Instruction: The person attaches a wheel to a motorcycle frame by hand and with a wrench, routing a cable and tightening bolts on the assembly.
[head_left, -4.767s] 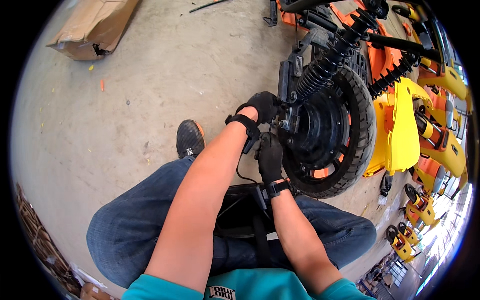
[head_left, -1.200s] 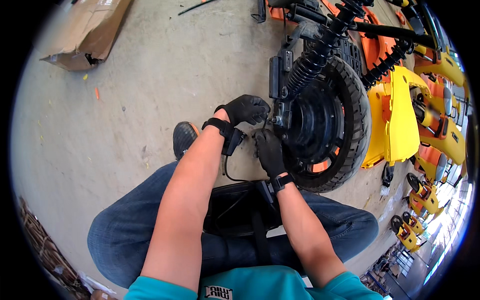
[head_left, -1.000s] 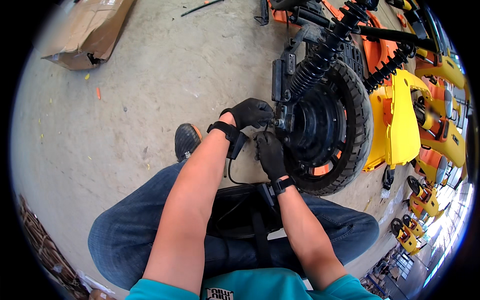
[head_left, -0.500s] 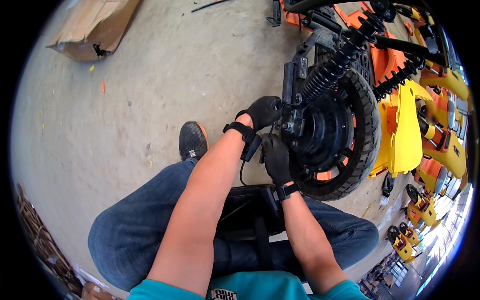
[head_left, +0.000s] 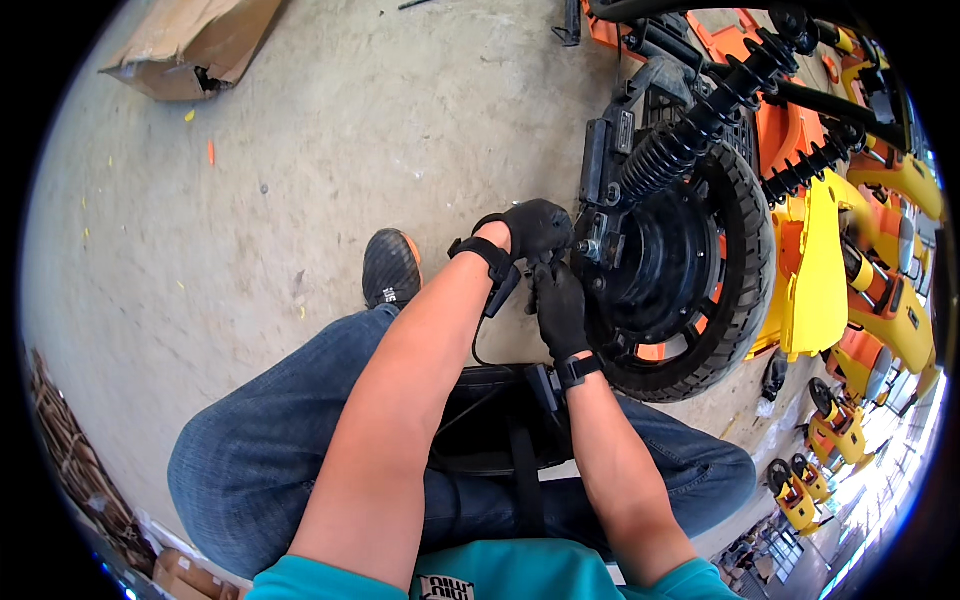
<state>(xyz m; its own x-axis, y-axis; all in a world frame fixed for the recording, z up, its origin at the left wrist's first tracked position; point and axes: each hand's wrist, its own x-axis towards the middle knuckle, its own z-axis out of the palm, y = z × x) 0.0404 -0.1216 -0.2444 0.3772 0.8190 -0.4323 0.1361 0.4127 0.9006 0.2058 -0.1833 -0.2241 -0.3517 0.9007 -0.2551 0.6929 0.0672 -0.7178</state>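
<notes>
Scuffed concrete floor (head_left: 200,310); cardboard box (head_left: 195,45); yellow vehicles (head_left: 905,322); gloved hands (head_left: 540,230) (head_left: 560,308) beside wheel (head_left: 660,270)

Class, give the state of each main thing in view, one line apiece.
Left hand: gloved, curled; grip unclear
Right hand: gloved, curled; grip unclear
Wrist straps: fastened
Wheel: mounted, tyre fitted
Near coil spring: slanted, mounted
Cardboard box: torn near one corner
Shoe: being worn

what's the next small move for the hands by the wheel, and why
Probably ease the left hand slightly away from the right hand: they are close together beside the wheel, near its bolt, and whatever may be between them is too hidden to make out.
</notes>
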